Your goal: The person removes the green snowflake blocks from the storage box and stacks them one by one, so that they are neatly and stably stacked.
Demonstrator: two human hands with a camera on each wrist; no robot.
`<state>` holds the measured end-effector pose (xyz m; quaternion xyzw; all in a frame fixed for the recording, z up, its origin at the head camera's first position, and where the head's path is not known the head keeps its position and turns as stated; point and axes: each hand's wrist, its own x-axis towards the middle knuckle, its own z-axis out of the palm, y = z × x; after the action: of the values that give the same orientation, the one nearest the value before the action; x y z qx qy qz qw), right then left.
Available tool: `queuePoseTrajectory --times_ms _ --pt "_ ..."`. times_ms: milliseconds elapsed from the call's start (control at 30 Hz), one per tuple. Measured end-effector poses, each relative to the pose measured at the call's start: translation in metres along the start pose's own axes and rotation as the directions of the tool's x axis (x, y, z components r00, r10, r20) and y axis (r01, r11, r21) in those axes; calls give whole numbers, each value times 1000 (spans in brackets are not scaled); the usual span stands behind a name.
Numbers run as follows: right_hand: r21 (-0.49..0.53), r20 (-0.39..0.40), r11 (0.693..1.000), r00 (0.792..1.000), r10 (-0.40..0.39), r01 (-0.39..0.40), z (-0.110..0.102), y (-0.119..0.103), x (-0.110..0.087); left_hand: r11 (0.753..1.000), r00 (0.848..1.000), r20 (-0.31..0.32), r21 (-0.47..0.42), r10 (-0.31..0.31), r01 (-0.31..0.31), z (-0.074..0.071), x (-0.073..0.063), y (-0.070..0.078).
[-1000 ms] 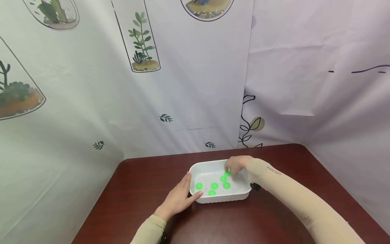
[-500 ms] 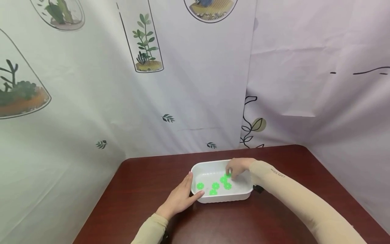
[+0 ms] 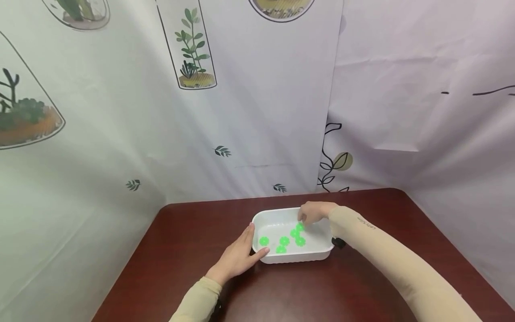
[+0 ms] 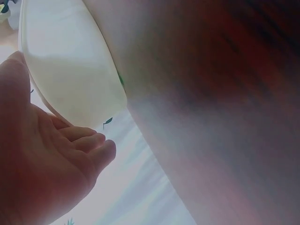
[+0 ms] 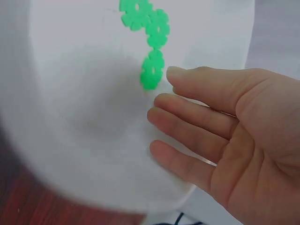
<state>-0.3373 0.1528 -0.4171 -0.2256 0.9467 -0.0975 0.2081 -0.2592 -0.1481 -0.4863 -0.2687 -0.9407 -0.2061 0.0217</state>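
A white rectangular tray (image 3: 297, 257) stands on the table with several green snowflake-shaped plastic discs (image 3: 300, 242) on its floor. At its left side lies my left hand (image 3: 237, 256), fingers straight along the outer wall and thumb at the near rim. My right hand (image 3: 314, 212) reaches over the far right part of the tray. The right wrist view shows its thumb and loosely bent fingers apart, nothing between them. Just off the thumb tip is a green disc (image 5: 150, 78), the end one of three lying edge to edge. In the left wrist view the tray wall (image 4: 70, 70) rises beside the left fingers.
The dark red-brown table (image 3: 193, 232) has rounded far corners. Behind it hangs a white cloth (image 3: 257, 112) printed with plants in jars and leaves. Another disc (image 3: 263, 241) lies by itself near the tray's left end.
My right hand has lifted slightly back from the farthest disc, which shows more fully now. The left hand stays at the tray's left side. The head view has shifted a little.
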Motion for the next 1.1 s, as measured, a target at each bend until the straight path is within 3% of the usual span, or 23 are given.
queuePoseTrajectory --times_ms 333,733,1100 --pt "-70 64 996 996 66 -61 11 -10 7 1000 1000 11 -6 -2 2 7 -1 5" --pt "-22 84 999 996 39 -37 9 -15 13 998 1000 -24 70 -5 6 -1 -1 3" --pt "9 76 1000 997 26 -27 11 -9 14 999 1000 -18 52 -16 17 1 -2 1"
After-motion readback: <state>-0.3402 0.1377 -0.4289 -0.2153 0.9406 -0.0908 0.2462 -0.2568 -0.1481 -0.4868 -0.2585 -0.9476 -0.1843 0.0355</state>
